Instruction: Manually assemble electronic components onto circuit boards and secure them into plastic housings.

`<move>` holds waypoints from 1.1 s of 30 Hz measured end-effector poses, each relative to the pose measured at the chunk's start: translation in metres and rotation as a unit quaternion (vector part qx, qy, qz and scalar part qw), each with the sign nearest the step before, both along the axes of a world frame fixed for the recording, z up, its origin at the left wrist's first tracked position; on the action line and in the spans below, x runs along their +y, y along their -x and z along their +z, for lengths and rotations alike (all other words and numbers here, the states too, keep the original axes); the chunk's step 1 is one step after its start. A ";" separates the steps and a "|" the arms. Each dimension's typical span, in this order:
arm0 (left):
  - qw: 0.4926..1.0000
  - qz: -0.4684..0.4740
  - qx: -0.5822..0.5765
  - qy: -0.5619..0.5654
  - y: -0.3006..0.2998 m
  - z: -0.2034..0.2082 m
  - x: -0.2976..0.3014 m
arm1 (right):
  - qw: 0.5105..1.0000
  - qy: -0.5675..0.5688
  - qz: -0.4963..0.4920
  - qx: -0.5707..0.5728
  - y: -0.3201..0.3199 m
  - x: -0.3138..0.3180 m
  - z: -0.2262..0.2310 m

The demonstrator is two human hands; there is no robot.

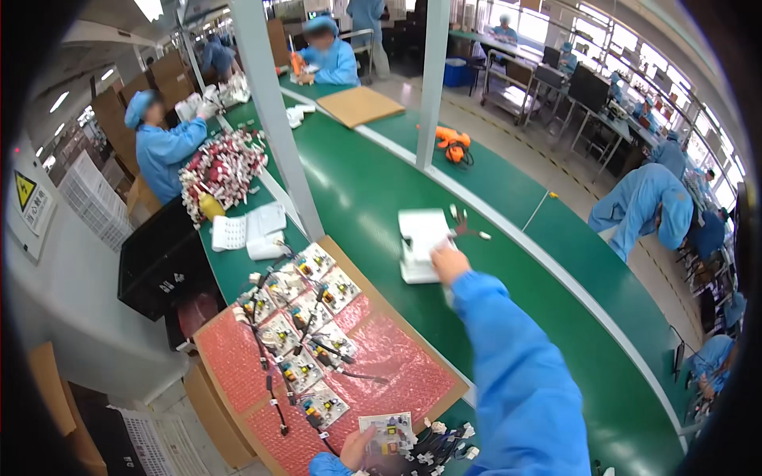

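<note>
At the near edge of the cardboard sheet (340, 257), the left hand (357, 449) is closed on a populated circuit board (387, 433), its thumb over the board's left side. To the right of the sheet, the right hand (450, 262) reaches out to a white housing (421, 230) and touches its right side; the fingers are partly hidden and blurred, so I cannot tell whether they grip it. The two hands are well apart. The housing rests on the green worktop (349, 186), and thin wires with white connectors (470, 224) lie just beside it, on its side away from the sheet. Pink bubble wrap (405, 357) covers much of the sheet, and on it circuit boards (279, 333) sit in rough rows, dark leads trailing among them. Close by the sheet's near right corner lies a tangle of dark cables with white plugs (436, 451). Beyond the sheet's far left end are white printed pages (228, 233), a yellow bottle (210, 205) and a heap of red and white parts (222, 168), with a co-worker in blue (163, 155) beside the heap. Left of the sheet stands a black bin (163, 258). Far beyond it, across the worktop, are a flat brown board (361, 105) and an orange tool (452, 143).
</note>
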State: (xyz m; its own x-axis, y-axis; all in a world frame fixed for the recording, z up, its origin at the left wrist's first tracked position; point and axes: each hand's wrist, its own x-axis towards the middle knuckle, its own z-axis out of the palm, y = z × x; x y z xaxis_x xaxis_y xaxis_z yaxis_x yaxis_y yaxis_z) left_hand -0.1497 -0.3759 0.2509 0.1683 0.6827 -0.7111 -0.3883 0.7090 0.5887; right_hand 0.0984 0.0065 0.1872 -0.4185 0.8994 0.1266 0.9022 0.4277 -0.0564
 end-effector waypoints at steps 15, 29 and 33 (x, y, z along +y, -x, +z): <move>0.970 -0.121 -0.183 -0.107 -0.079 0.062 -0.103 | 0.976 0.047 -0.174 0.124 -0.113 -0.636 0.094; 0.936 -0.248 -0.250 0.018 -0.196 -0.037 -0.161 | 0.747 -0.201 -0.454 0.443 -0.120 -0.716 0.018; 0.942 -0.271 -0.199 0.010 -0.199 -0.036 -0.159 | 0.680 -0.059 -0.501 0.531 -0.134 -0.695 -0.002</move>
State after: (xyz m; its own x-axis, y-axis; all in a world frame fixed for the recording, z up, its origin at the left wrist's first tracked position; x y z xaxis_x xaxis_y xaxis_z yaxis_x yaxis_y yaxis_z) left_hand 0.0496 -0.5350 0.2150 0.7439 0.4070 -0.5301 -0.1530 0.8759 0.4577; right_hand 0.2321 -0.6882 0.1851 0.7822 0.6225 -0.0250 0.2205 -0.3141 -0.9234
